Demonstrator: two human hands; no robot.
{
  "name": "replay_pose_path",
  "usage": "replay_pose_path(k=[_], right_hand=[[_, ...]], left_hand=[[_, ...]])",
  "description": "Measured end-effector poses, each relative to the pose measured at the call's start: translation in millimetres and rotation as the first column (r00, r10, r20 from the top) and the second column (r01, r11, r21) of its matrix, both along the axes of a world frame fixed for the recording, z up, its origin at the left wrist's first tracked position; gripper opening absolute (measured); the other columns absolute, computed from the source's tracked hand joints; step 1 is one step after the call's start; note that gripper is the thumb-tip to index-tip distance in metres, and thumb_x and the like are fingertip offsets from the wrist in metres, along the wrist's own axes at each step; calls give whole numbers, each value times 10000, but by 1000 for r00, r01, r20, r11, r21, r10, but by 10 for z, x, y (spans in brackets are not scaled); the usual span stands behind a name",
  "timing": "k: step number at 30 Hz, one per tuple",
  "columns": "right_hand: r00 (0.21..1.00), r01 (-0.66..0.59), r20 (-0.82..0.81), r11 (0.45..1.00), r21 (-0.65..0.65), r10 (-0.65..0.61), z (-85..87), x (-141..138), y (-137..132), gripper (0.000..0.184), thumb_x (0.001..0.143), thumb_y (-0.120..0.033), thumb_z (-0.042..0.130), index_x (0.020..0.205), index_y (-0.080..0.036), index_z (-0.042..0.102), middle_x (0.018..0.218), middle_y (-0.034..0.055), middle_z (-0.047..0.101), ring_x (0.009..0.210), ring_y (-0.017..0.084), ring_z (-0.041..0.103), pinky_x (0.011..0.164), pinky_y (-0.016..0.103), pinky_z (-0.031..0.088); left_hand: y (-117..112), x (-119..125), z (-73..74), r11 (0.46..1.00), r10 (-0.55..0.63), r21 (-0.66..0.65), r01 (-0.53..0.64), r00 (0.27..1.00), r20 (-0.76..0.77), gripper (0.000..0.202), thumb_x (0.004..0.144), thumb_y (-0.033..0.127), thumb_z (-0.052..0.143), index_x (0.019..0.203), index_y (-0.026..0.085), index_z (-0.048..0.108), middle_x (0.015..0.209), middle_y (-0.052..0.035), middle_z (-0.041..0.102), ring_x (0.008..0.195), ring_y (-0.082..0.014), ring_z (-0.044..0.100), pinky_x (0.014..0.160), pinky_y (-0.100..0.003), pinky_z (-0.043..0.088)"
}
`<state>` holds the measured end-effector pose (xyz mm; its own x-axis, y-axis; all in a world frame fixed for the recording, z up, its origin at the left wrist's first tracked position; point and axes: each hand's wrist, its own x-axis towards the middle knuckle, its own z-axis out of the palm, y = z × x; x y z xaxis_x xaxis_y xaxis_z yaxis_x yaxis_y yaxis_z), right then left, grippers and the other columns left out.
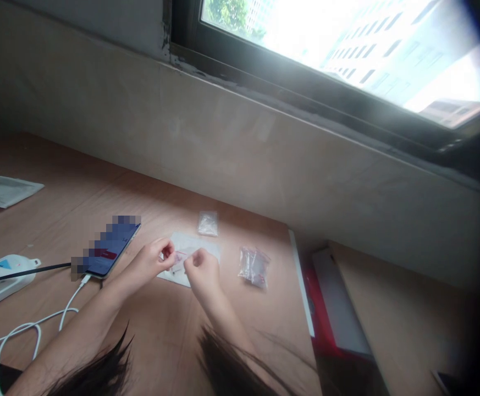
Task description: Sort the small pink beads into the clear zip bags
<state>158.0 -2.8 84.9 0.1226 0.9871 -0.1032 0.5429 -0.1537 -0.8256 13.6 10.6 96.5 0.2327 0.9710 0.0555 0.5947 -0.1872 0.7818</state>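
left hand (161, 257) and right hand (205, 268) curled over white sheet (195, 242), tiny pinkish thing (180, 256) between, can't tell if either's gripping it tbh

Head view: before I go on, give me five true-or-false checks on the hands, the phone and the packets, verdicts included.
1. The left hand and right hand are clasped together. False: a gap shows between them, over the white sheet.
2. A white plug sits in the near end of the phone. True.
3. The phone lies to the right of both hands. False: it lies to their left.
4. The packet with dark contents lies on the table, right of the sheet. True.
5. The small pale packet lies nearer the wearer than the sheet. False: it lies beyond the sheet, toward the wall.
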Motion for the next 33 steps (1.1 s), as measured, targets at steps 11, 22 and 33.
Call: replay_pose_path(k=[11, 22, 33], right_hand=[[998, -46, -37, 997, 65, 48, 173, 46, -53, 94, 611, -238, 453, 546, -174, 432, 504, -48, 452, 485, 90, 417, 466, 203, 296], [866, -79, -500, 989, -121, 8, 186, 153, 22, 70, 614, -214, 459, 574, -160, 477, 424, -55, 456, 371, 69, 393, 397, 193, 315], [995, -35, -89, 999, 14, 36, -414, 254, 193, 173, 624, -145, 490, 768, -147, 585, 751, 40, 579, 660, 135, 513, 634, 261, 401]], left_hand=[[22, 74, -24, 963, -253, 100, 249, 967, 36, 401, 705, 78, 383, 1085, 197, 434, 1127, -57, 469, 1074, -172, 422, 912, -301, 350], [-182, 126, 189, 964, -256, -53, 261, 963, 79, 575, 685, 338, 561, 1192, 234, 310, 1210, -76, 418, 1098, -232, 404, 906, -368, 343], [76, -114, -133, 968, -209, 116, 223, 970, -123, 456, 700, 355, 536, 1115, 219, 403, 1146, -80, 461, 1102, -230, 372, 927, -371, 283]])
